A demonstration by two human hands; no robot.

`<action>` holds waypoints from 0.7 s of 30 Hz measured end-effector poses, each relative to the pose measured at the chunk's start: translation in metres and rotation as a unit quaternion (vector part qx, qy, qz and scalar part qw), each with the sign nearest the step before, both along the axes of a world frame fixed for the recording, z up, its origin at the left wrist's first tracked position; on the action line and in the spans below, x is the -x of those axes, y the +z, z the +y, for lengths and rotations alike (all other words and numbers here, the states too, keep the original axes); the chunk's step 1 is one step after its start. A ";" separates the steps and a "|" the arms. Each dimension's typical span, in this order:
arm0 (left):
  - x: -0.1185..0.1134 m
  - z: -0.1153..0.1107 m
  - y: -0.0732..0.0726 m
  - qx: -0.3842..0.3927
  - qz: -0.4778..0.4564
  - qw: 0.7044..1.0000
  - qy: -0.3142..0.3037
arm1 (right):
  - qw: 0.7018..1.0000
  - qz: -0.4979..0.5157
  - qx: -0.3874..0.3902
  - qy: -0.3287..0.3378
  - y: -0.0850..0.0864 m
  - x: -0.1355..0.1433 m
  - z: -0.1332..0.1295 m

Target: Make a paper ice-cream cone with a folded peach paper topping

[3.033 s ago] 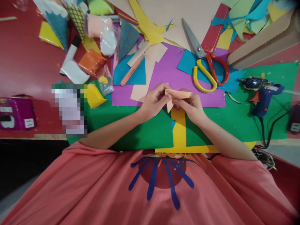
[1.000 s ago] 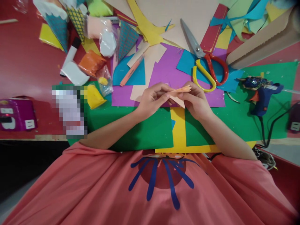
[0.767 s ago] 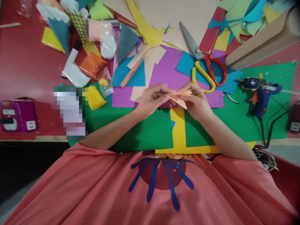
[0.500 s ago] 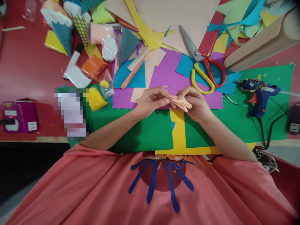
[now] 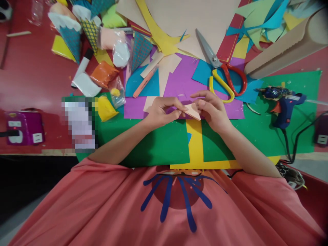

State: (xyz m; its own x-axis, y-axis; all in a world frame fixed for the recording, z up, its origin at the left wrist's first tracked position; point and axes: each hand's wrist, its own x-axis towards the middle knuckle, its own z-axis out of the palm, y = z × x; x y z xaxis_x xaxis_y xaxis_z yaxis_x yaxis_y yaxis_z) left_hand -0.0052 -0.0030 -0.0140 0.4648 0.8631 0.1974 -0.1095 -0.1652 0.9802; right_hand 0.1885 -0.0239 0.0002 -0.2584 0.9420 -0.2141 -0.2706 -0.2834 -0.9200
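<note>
A small folded piece of peach paper (image 5: 192, 111) is pinched at its left end between the thumb and fingers of my left hand (image 5: 164, 111). My right hand (image 5: 213, 111) is at the paper's right edge, thumb and index finger spread apart. Its other fingertips are partly hidden behind the paper, so whether they touch it is unclear. Below the hands are green sheets (image 5: 143, 143) and a yellow strip (image 5: 196, 140). Purple paper (image 5: 183, 78) lies just beyond them. Scissors (image 5: 214, 61) with one yellow and one red handle rest past my right hand.
To the right lie a blue glue gun (image 5: 285, 107) with its cord and a large peach roll (image 5: 284, 44). At left are clay packets (image 5: 105, 73), patterned cones (image 5: 68, 37), a marker (image 5: 82, 66) and a purple power socket (image 5: 24, 127). Paper scraps (image 5: 266, 20) heap at back right.
My right fingers have come off the paper's fanned layers and spread, the index finger lifting. The paper now looks flatter and closed together, still in my left hand.
</note>
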 end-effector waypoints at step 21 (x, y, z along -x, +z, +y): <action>-0.005 -0.003 0.008 -0.119 0.160 0.977 0.079 | 0.950 -0.233 -0.201 -0.056 -0.001 0.003 -0.006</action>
State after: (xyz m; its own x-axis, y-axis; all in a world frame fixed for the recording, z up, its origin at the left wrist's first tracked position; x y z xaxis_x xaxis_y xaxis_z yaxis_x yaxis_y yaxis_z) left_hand 0.0000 -0.0059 -0.0056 0.4001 0.8765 0.2678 0.2415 -0.3827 0.8917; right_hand 0.1857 -0.0297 -0.0008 -0.1176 0.9879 0.1013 0.1844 0.1220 -0.9753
